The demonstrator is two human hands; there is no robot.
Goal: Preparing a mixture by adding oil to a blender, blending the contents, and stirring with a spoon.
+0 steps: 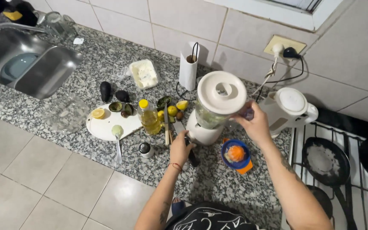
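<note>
So the white blender (213, 111) sits mid-tabletop (218, 187), right hand (255, 123) wrapped around the jug's side to steady it. Left hand (181, 147) is closed on the base, probably at the controls, with the little orange-filled blue juicer (235, 154) just beside it.

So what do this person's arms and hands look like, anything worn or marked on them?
Both arms are bare, with no sleeves and no gloves. The left hand has a thin red string bracelet at the wrist and a dark tattoo further up the forearm. The right hand has a dark tattoo on its forearm too.
</note>
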